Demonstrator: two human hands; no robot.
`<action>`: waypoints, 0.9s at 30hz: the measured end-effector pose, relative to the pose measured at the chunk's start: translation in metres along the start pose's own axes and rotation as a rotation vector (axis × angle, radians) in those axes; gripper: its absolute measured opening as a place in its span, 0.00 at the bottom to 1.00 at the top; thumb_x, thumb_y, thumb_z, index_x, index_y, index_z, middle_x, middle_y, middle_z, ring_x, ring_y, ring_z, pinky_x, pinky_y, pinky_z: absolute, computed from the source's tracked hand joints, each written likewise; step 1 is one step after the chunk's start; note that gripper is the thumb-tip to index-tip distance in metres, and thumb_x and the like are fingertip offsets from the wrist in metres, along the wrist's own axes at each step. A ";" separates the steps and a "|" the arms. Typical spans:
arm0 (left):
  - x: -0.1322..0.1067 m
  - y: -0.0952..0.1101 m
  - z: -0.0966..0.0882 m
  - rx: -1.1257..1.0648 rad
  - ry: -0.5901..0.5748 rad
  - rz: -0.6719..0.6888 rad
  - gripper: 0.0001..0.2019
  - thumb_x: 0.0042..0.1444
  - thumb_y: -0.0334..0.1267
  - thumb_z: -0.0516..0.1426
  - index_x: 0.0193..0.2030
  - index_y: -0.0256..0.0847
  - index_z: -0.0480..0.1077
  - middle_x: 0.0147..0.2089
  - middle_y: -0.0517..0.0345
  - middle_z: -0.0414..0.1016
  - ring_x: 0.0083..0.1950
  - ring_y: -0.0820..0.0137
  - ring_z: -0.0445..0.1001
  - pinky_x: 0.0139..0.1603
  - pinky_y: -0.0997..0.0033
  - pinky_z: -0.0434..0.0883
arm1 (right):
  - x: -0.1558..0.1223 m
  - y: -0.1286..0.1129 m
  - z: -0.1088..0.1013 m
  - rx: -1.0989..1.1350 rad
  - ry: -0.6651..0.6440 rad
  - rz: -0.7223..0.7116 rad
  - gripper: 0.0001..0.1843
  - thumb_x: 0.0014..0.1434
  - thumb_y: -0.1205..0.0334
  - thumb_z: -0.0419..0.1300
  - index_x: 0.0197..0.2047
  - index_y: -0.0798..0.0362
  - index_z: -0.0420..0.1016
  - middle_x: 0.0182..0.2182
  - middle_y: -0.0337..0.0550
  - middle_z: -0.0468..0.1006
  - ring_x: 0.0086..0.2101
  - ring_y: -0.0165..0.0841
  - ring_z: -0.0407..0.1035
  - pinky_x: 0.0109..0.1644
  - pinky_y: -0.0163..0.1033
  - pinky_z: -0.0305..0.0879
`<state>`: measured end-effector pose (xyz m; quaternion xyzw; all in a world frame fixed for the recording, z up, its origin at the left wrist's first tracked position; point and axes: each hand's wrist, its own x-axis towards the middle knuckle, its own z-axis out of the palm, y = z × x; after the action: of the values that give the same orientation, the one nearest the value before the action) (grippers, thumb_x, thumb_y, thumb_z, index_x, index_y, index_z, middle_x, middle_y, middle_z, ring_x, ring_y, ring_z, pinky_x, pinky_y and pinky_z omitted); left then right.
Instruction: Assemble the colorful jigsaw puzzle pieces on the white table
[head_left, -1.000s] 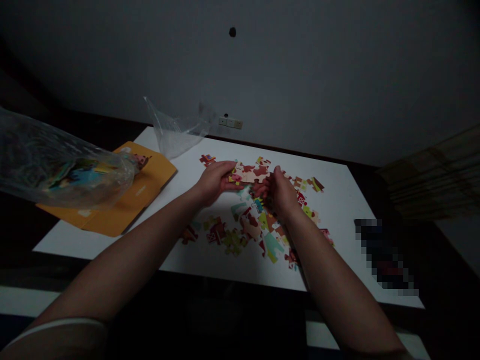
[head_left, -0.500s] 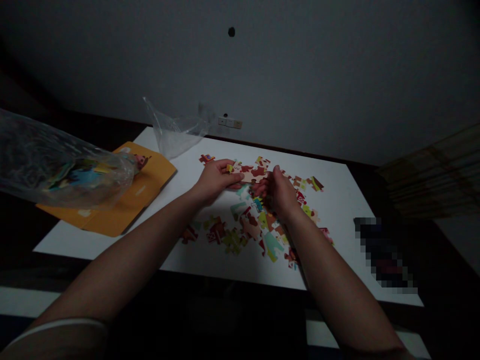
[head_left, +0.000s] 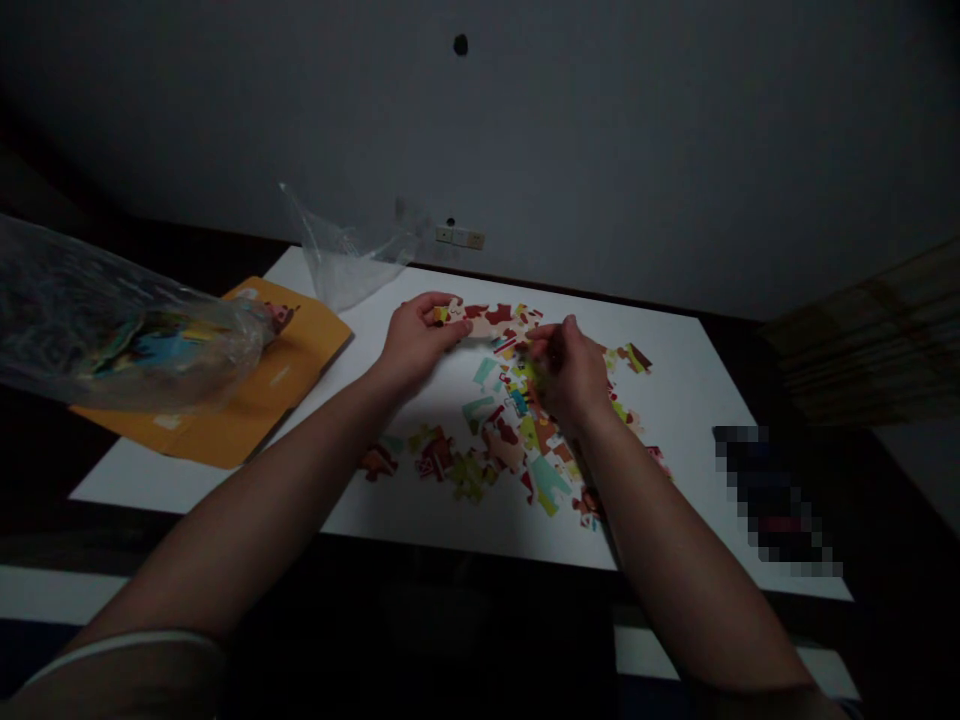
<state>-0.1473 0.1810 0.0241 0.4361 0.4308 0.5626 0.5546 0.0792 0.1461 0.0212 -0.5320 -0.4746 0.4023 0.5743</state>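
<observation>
My left hand [head_left: 414, 338] grips one end of a strip of joined jigsaw puzzle pieces [head_left: 484, 324], pale pink with dark red-brown patches, between thumb and fingers above the table. Close to the strip's other end is my right hand [head_left: 574, 372], its fingers curled and the index fingertip pointing left. Whatever those fingers may hold is hidden. Beneath and between both hands lies a loose heap of colourful puzzle pieces [head_left: 550, 485], partly covered by my right hand and forearm. A few brown and red pieces [head_left: 435, 458] lie nearer the front edge.
The white table [head_left: 315, 500] stands before a grey wall with sockets [head_left: 460, 237]. At left, an orange folder [head_left: 281, 385] lies under a clear plastic bag [head_left: 157, 340] with colourful pieces inside. Another clear bag [head_left: 356, 265] sits at the back. A blurred-out dark object [head_left: 776, 500] is at right.
My left hand has moved slightly left and up with the puzzle strip. My right hand has come away from the strip's right end, its fingers now curled more tightly.
</observation>
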 end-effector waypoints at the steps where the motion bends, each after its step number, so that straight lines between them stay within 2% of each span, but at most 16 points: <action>1: 0.003 0.001 -0.002 -0.016 0.045 0.012 0.25 0.43 0.33 0.77 0.48 0.42 0.78 0.41 0.57 0.87 0.39 0.67 0.84 0.43 0.70 0.80 | 0.002 -0.001 -0.003 -0.007 0.065 -0.037 0.36 0.67 0.20 0.60 0.33 0.47 0.83 0.27 0.41 0.79 0.25 0.31 0.67 0.28 0.39 0.60; 3: 0.008 0.002 -0.005 -0.044 0.124 0.027 0.24 0.43 0.33 0.76 0.48 0.44 0.76 0.41 0.59 0.86 0.40 0.66 0.85 0.43 0.69 0.81 | 0.007 -0.004 -0.010 0.021 0.177 -0.078 0.34 0.67 0.23 0.62 0.33 0.46 0.81 0.25 0.36 0.72 0.23 0.29 0.62 0.25 0.38 0.56; 6: 0.013 0.001 -0.008 -0.050 0.190 0.051 0.22 0.45 0.31 0.75 0.46 0.45 0.75 0.42 0.59 0.86 0.42 0.65 0.86 0.45 0.68 0.82 | 0.015 -0.007 -0.021 0.136 0.278 -0.070 0.29 0.67 0.27 0.64 0.33 0.45 0.75 0.22 0.31 0.62 0.20 0.28 0.54 0.21 0.36 0.49; 9: 0.016 -0.003 -0.009 -0.018 0.183 0.103 0.20 0.47 0.32 0.75 0.46 0.43 0.76 0.43 0.56 0.87 0.42 0.64 0.86 0.45 0.68 0.83 | 0.021 -0.013 -0.030 0.251 0.365 -0.059 0.25 0.69 0.35 0.62 0.31 0.46 0.71 0.21 0.28 0.55 0.19 0.27 0.49 0.20 0.35 0.44; 12: 0.017 -0.009 -0.008 0.021 0.139 0.149 0.20 0.48 0.32 0.74 0.46 0.41 0.75 0.43 0.55 0.87 0.42 0.64 0.87 0.43 0.68 0.84 | 0.024 -0.019 -0.036 0.322 0.416 -0.089 0.22 0.71 0.43 0.59 0.30 0.46 0.68 0.21 0.28 0.53 0.20 0.27 0.45 0.21 0.34 0.40; 14: 0.017 -0.012 -0.008 0.040 0.114 0.156 0.20 0.49 0.30 0.74 0.46 0.41 0.75 0.44 0.55 0.86 0.44 0.62 0.88 0.44 0.66 0.85 | 0.024 -0.023 -0.039 0.276 0.368 -0.104 0.21 0.71 0.43 0.61 0.29 0.46 0.69 0.21 0.29 0.53 0.20 0.28 0.44 0.21 0.35 0.40; 19: 0.013 -0.009 -0.006 0.057 0.104 0.125 0.21 0.52 0.26 0.75 0.48 0.41 0.73 0.44 0.56 0.85 0.52 0.56 0.88 0.52 0.61 0.86 | 0.022 -0.023 -0.034 0.027 0.128 -0.148 0.19 0.69 0.47 0.68 0.29 0.47 0.76 0.20 0.29 0.56 0.20 0.26 0.47 0.23 0.33 0.45; 23: 0.010 -0.006 -0.003 0.096 0.092 0.139 0.21 0.55 0.21 0.72 0.50 0.39 0.72 0.44 0.57 0.84 0.54 0.57 0.87 0.58 0.56 0.83 | 0.019 -0.013 -0.026 -0.125 0.030 -0.135 0.23 0.73 0.45 0.67 0.30 0.49 0.78 0.21 0.31 0.60 0.22 0.26 0.56 0.28 0.33 0.53; 27: 0.009 -0.006 0.000 0.138 0.081 0.157 0.18 0.54 0.22 0.72 0.46 0.41 0.75 0.43 0.56 0.84 0.51 0.58 0.87 0.53 0.59 0.83 | 0.012 -0.008 -0.025 -0.452 -0.098 -0.242 0.20 0.73 0.46 0.65 0.33 0.49 0.78 0.26 0.37 0.72 0.30 0.33 0.67 0.37 0.39 0.60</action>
<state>-0.1455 0.1903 0.0179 0.4824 0.4551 0.5907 0.4597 0.1062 0.1508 0.0313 -0.5660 -0.6401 0.2396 0.4610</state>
